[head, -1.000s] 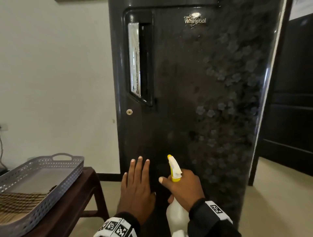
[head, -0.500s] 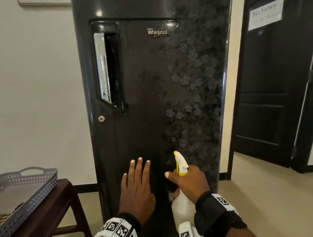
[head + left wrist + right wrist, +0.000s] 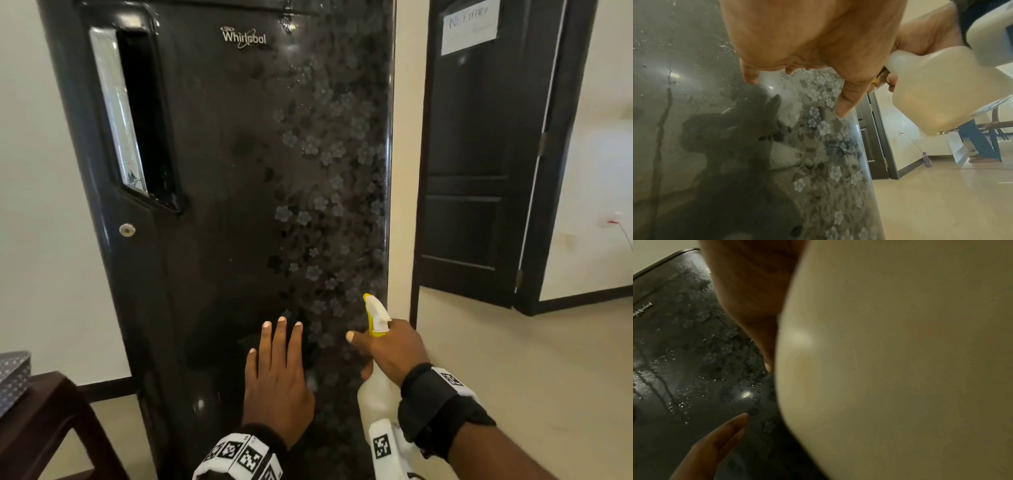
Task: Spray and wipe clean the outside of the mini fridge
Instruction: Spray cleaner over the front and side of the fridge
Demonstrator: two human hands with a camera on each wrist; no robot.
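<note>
The black fridge (image 3: pixel 222 171) with a grey flower pattern and a recessed chrome handle (image 3: pixel 118 113) fills the head view. Droplets and runs of liquid speckle its door (image 3: pixel 674 386), also seen wet in the left wrist view (image 3: pixel 694 48). My left hand (image 3: pixel 277 370) is held flat with straight fingers at the lower door; whether the palm touches it I cannot tell. My right hand (image 3: pixel 390 349) grips the neck of a white spray bottle (image 3: pixel 376 394) with a yellow and white nozzle (image 3: pixel 375 315) aimed up at the door. The bottle (image 3: pixel 937 91) holds pale liquid.
A dark wooden stool (image 3: pixel 37 421) carrying a grey perforated tray (image 3: pixel 13 373) stands at the lower left. A dark door (image 3: pixel 479 154) with a paper notice stands open at the right, beside beige floor (image 3: pixel 513 377). A person's legs and a table (image 3: pixel 982 138) show beyond.
The head view has swung right, so the fridge and tray slid left and the doorway came into view. Both hands keep their pose at the lower door.
</note>
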